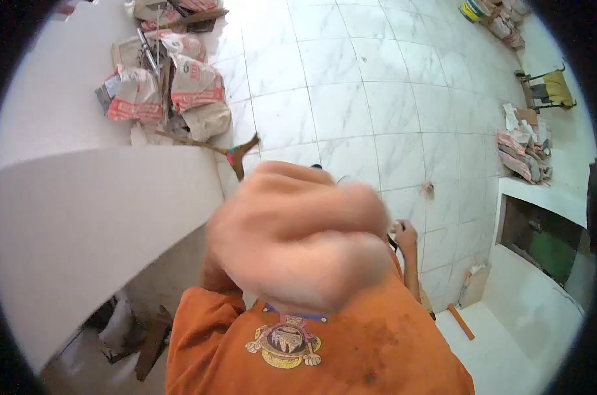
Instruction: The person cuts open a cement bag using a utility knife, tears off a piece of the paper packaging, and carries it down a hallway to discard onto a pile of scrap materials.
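Observation:
My left hand (298, 237) is raised very close to the camera, large and blurred, with its fingers curled into a fist. Whatever it may hold is hidden. Lower down on the right, my right hand (403, 232) is small in view beside the orange shirt (390, 336), its fingers bent inward. A thin dark thing shows by its fingers, too small to make out. The shirt has a printed cartoon figure and dark stains.
White tiles (338, 59) cover the floor. Cement bags (196, 82) and a wooden-handled tool (240, 156) lie at the left, by a white ledge (107, 204). Rubble (525, 148), a folded trolley (548, 90) and a wall recess (542, 237) are at the right.

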`<state>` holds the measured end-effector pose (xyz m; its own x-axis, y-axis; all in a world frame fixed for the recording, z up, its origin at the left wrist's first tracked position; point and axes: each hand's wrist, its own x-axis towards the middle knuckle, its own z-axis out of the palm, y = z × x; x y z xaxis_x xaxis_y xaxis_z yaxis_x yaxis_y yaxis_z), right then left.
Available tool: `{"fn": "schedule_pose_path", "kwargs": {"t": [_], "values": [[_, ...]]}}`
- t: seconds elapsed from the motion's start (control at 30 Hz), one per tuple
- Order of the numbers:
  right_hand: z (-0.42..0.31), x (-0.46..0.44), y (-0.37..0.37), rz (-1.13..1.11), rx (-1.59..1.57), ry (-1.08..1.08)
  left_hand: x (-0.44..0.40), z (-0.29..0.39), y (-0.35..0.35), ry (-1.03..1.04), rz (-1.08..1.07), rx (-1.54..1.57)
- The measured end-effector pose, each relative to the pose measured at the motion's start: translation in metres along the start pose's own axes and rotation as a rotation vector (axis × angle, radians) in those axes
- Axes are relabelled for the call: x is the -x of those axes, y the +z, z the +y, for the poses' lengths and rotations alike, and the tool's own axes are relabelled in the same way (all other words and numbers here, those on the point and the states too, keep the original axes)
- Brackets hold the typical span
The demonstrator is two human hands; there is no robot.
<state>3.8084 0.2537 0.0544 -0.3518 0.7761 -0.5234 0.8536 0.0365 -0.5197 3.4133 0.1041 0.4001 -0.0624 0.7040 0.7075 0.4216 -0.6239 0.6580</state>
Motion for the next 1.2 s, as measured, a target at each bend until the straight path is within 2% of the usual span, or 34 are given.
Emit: {"fn": "schedule_pose_path", "kwargs": {"t": [0.07,0.1,0.13,0.17,0.23,0.27,0.37,0.4,0.47,0.53,0.57,0.6,0.63,0.67,0.7,0.73,0.77,0.97,1.2], "values": [[-0.045,-0.036,-0.013,0.036,-0.162,-0.003,-0.018,-0.036,-0.034,-0.016,0.128,-0.071],[-0.095,-0.056,-0.037,0.082,-0.237,-0.055,-0.029,-0.046,-0.056,-0.044,0.154,-0.122],[-0.127,-0.086,-0.053,0.135,-0.250,-0.199,-0.039,-0.052,-0.080,-0.074,0.184,-0.176],[-0.188,-0.103,-0.082,0.198,-0.173,-0.340,-0.048,-0.060,-0.101,-0.115,0.214,-0.228],[-0.300,-0.130,-0.134,0.252,-0.190,-0.384,-0.075,-0.081,-0.140,-0.080,0.235,-0.351],[-0.352,-0.143,-0.160,0.323,-0.127,-0.558,-0.089,-0.091,-0.158,-0.068,0.250,-0.411],[-0.468,-0.197,-0.218,0.426,-0.306,-0.967,-0.141,-0.127,-0.202,0.038,0.356,-0.487],[-0.506,-0.215,-0.236,0.488,-0.249,-1.135,-0.160,-0.141,-0.217,0.096,0.399,-0.500],[-0.569,-0.255,-0.279,0.449,-0.220,-1.271,-0.203,-0.166,-0.245,0.208,0.491,-0.526],[-0.628,-0.291,-0.315,0.263,-0.571,-1.382,-0.252,-0.178,-0.281,0.182,0.358,-0.537],[-0.657,-0.308,-0.330,0.028,-0.848,-1.318,-0.277,-0.174,-0.302,0.093,0.194,-0.544],[-0.695,-0.302,-0.349,-0.483,-1.252,-1.035,-0.296,-0.179,-0.314,0.079,0.182,-0.601],[-0.723,-0.311,-0.355,-0.669,-1.318,-1.016,-0.308,-0.182,-0.321,0.077,0.174,-0.647],[-0.751,-0.326,-0.361,-0.713,-1.238,-1.110,-0.322,-0.193,-0.333,0.064,0.167,-0.687],[-0.781,-0.350,-0.360,-0.225,-0.714,-1.588,-0.334,-0.205,-0.344,0.058,0.168,-0.716],[-0.809,-0.371,-0.362,-0.024,-0.540,-1.771,-0.346,-0.219,-0.356,0.047,0.161,-0.745],[-0.832,-0.390,-0.359,0.006,-0.507,-1.836,-0.355,-0.235,-0.366,0.040,0.158,-0.770],[-0.952,-0.487,-0.347,0.004,-0.484,-1.957,-0.407,-0.336,-0.445,0.029,0.142,-0.852],[-1.113,-0.589,-0.350,0.133,-0.354,-1.954,-0.478,-0.487,-0.603,0.107,0.180,-0.822]]}}
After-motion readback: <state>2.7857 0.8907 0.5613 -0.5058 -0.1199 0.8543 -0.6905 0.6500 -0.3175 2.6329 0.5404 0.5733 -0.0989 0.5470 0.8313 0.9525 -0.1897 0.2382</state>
